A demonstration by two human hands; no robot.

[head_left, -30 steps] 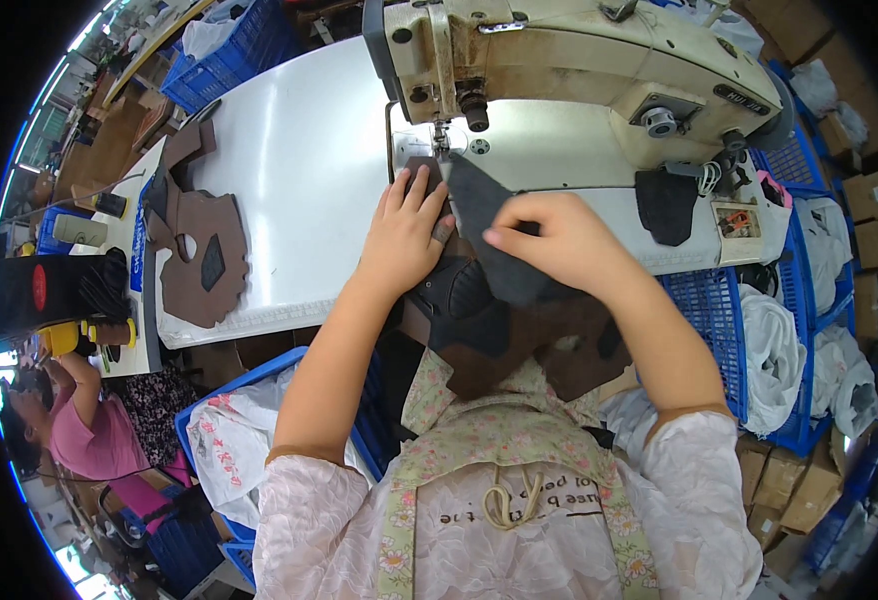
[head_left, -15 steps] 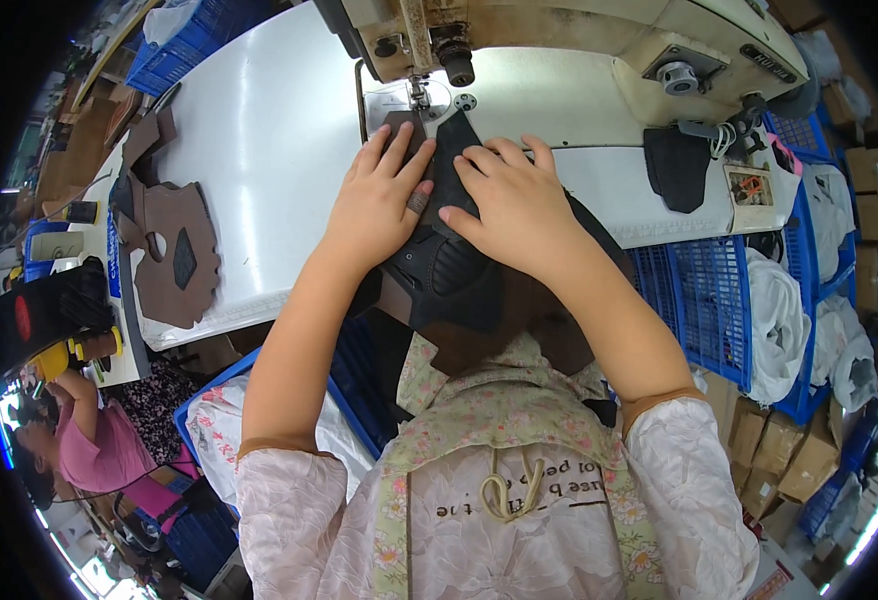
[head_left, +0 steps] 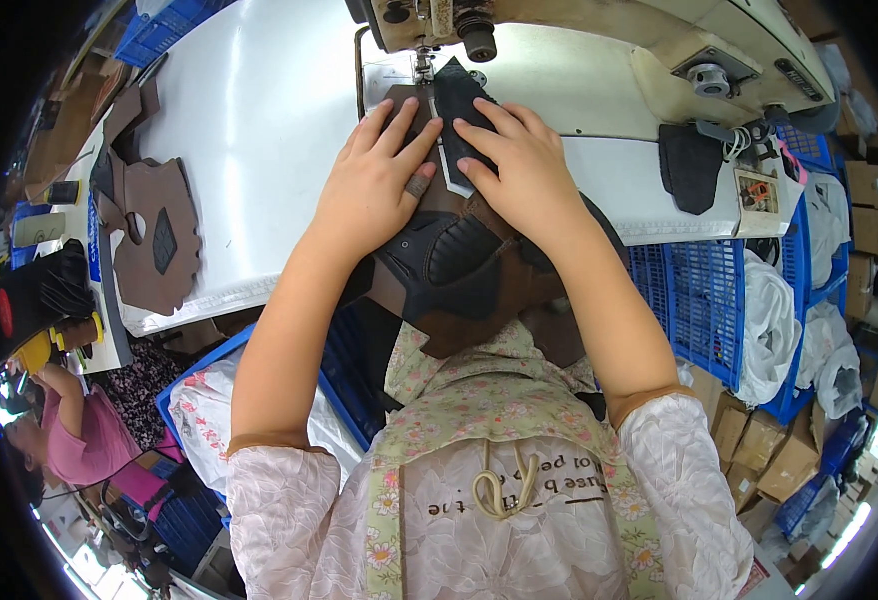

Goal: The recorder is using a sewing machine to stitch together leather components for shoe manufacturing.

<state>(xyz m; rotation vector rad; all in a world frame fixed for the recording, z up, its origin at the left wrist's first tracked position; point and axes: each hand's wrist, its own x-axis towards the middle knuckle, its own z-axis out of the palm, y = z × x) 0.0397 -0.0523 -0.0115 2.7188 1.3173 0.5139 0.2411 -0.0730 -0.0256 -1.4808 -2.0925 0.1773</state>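
My left hand (head_left: pixel 374 190) lies flat with fingers spread on a brown leather-like piece (head_left: pixel 412 100) just in front of the sewing machine's presser foot (head_left: pixel 423 68). Fingers apart, my right hand (head_left: pixel 521 165) rests on a black pointed piece (head_left: pixel 459 105), whose tip reaches past the foot on its right side. A thin white edge shows between the brown and black pieces. Nearer to me, the joined brown and black work (head_left: pixel 449 265), with a padded ribbed patch, hangs over the table edge towards my lap. Parts of it are hidden under my hands.
The sewing machine (head_left: pixel 599 35) spans the far side of the white table (head_left: pixel 259 130). Brown cut pieces (head_left: pixel 159 245) lie at the left, a black piece (head_left: pixel 689 170) at the right. Blue crates (head_left: pixel 694 300) stand below right. A person in pink (head_left: pixel 94 435) is at lower left.
The black piece's tip now lies farther forward beside the presser foot, and the white edge between the pieces shows more. My right hand shifted slightly forward; the whole view moved a little.
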